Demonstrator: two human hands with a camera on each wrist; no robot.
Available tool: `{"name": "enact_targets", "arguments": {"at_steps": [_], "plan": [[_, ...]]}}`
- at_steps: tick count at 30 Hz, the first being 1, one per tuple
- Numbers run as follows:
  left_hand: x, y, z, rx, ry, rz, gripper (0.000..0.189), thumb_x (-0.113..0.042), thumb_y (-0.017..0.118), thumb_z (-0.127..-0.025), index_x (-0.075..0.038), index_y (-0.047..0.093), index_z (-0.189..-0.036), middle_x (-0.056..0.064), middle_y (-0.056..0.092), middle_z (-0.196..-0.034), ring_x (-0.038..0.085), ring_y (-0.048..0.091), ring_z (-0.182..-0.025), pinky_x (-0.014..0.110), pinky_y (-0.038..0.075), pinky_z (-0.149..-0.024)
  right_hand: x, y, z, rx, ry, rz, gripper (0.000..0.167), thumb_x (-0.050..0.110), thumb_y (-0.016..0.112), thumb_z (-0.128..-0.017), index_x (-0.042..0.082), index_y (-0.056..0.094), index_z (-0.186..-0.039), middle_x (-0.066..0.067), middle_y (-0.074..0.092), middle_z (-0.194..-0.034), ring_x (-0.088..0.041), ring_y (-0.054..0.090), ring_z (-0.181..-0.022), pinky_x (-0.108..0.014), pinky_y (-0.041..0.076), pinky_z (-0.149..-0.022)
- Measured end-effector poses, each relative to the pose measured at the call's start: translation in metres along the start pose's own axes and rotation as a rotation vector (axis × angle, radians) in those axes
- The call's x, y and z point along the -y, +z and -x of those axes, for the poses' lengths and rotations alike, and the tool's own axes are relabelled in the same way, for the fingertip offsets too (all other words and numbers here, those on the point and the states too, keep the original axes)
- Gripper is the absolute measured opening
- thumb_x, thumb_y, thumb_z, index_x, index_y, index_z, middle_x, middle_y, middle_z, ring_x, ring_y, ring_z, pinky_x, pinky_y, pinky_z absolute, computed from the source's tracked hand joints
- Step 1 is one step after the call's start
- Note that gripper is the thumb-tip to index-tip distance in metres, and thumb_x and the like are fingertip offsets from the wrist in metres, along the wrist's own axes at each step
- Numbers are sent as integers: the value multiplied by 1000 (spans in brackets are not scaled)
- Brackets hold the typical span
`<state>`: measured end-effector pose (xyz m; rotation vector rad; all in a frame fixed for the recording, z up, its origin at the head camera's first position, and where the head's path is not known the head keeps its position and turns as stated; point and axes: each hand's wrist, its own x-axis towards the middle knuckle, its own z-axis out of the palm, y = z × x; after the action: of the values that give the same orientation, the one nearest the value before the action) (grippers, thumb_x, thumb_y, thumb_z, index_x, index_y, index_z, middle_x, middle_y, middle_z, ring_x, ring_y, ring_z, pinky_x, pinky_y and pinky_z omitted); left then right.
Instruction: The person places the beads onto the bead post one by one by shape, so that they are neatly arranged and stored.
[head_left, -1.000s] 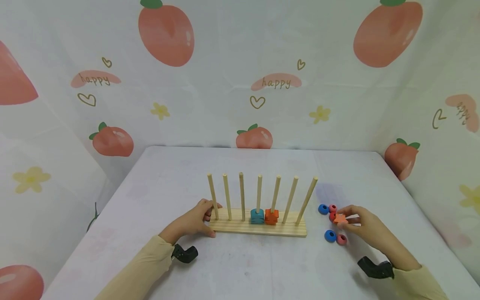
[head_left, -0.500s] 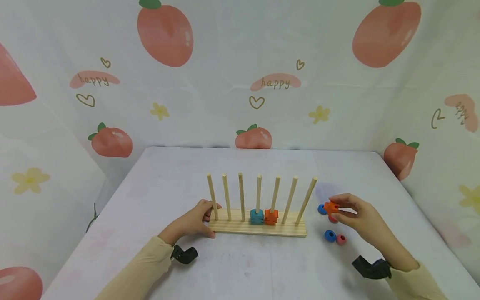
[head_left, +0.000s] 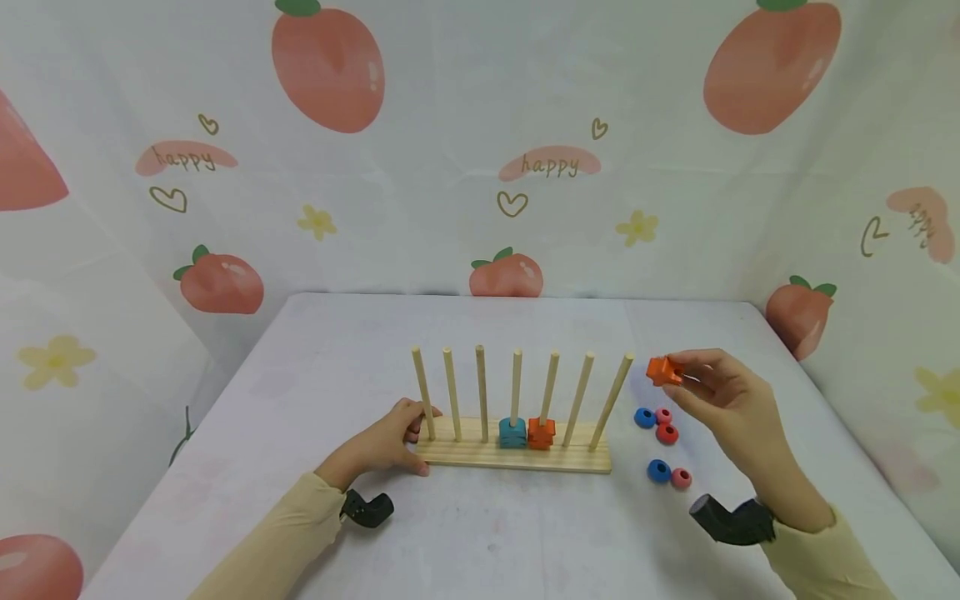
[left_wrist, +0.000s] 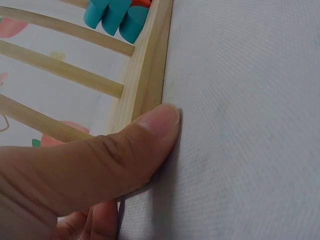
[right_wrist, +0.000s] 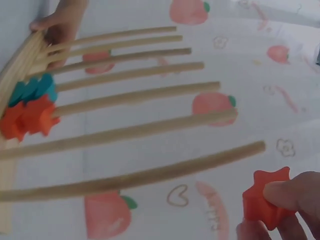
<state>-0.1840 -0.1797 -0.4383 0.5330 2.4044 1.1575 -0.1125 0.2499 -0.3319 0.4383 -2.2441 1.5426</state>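
Note:
A wooden peg board [head_left: 480, 457] with a row of upright pegs stands mid-table. My left hand [head_left: 384, 440] grips its left end, thumb [left_wrist: 150, 131] along the front edge. Teal beads [head_left: 513, 433] sit low on a middle peg, and orange star beads [head_left: 542, 433] fill the base of the peg to their right. Raised off the table, right of the board, my right hand [head_left: 723, 396] pinches an orange star bead [head_left: 663, 371] between thumb and fingers. In the right wrist view this star bead [right_wrist: 267, 200] is near the tip of the rightmost peg [right_wrist: 200, 166].
Right of the board lie loose round beads: a blue bead [head_left: 644, 418], a pink bead [head_left: 663, 415] and a red bead [head_left: 667, 433] together, with another blue bead [head_left: 659, 471] and pink bead [head_left: 681, 478] nearer the front. A printed cloth backdrop [head_left: 420, 208] rises behind the table.
My right hand has lifted the orange star bead up and away from the loose beads, slightly to the left, uncovering the red and pink ones. The left hand has stayed on the board.

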Motion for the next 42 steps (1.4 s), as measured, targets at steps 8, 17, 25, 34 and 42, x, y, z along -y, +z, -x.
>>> {"name": "enact_targets", "arguments": {"at_steps": [8,17,25,34,42], "plan": [[-1,0,0,7,2,13,80,-1,88,-63,-8,49,-132,14,38,-108,23,48,-97,34,44,-87,21,10,-8,-63,-89,-375,39,-23,56,-84,-11,56,-120,-5,63,-114,-13,63,-108,-19,50,-86],[-2,-1,1,13,9,33,80,1,88,-63,-6,49,-132,14,37,-107,23,50,-97,32,46,-85,45,30,-22,-60,-234,-554,35,-25,54,-83,-16,56,-117,-12,66,-111,-20,64,-101,-23,51,-88],[-1,-1,1,11,10,32,80,1,88,-62,-7,50,-132,15,38,-108,23,50,-98,34,45,-86,57,51,-30,-18,-283,-501,32,-15,57,-88,-11,59,-120,-6,67,-107,-15,63,-94,-19,51,-84],[1,0,-1,10,7,43,79,2,88,-62,-8,50,-131,15,38,-109,23,50,-99,35,45,-87,44,81,-39,-2,-327,-465,34,-6,59,-91,-11,54,-125,0,63,-109,-10,62,-96,-18,51,-85],[-3,-1,1,9,1,34,80,1,88,-62,-6,49,-132,15,39,-110,23,51,-99,35,45,-88,34,100,-37,-9,-314,-366,35,-9,57,-91,-18,49,-124,5,63,-111,-8,60,-100,-18,48,-90]]}}
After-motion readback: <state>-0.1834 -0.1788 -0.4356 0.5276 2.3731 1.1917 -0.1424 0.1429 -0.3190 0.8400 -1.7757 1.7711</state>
